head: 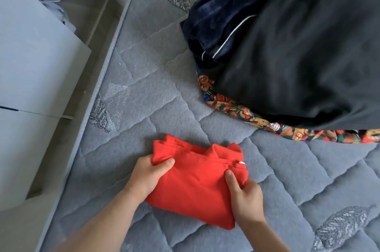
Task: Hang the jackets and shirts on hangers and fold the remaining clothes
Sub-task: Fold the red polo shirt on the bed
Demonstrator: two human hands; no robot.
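On the quilted mattress, the left hand and right hand are each pinching opposite edges of the folded red garment, thumbs pressing on top.

Grey quilted mattress with leaf stitching, white cabinet left, beige floor
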